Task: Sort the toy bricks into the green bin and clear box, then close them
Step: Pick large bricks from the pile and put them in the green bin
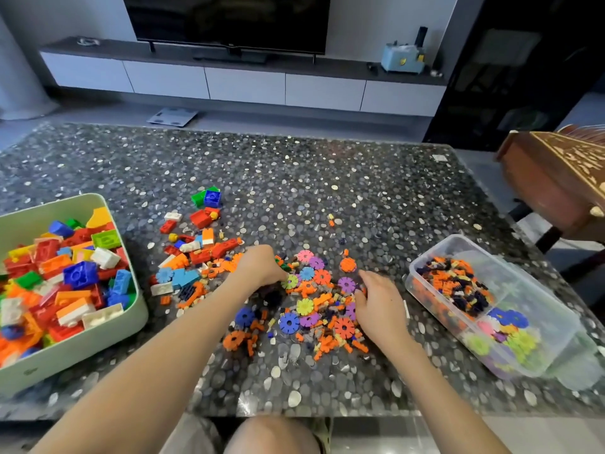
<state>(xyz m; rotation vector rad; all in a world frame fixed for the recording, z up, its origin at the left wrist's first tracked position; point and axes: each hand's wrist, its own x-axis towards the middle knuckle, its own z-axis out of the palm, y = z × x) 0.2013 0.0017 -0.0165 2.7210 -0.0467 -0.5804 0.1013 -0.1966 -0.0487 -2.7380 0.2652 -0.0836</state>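
I see the dark pebble-patterned tabletop (327, 178) spread under both hands. Well out to the left of the left fingers sits the pale green plastic bin (82, 352), open and heaped with chunky studded bricks. Off to the right of the right fingers stands the clear rectangular plastic box (540, 299), also open, with tiny orange and dark pieces in its far part and flower discs in its near part.

Just left of the left fingertips lies a loose scatter of big red, orange and white bricks (199, 244). Between and under both sets of fingers is the heap of small mixed pieces (320, 309).

The left hand (258, 267) curls down at a lime flower disc (290, 282), and the right hand (381, 306) curls onto the heap's right edge. I cannot tell whether either one actually pinches anything.

I judge all of it light, stiff and slick. Big bricks want a pinch across the flat sides, and discs by the rim. The tiny bits scatter easily, so scooping them suits better than picking.
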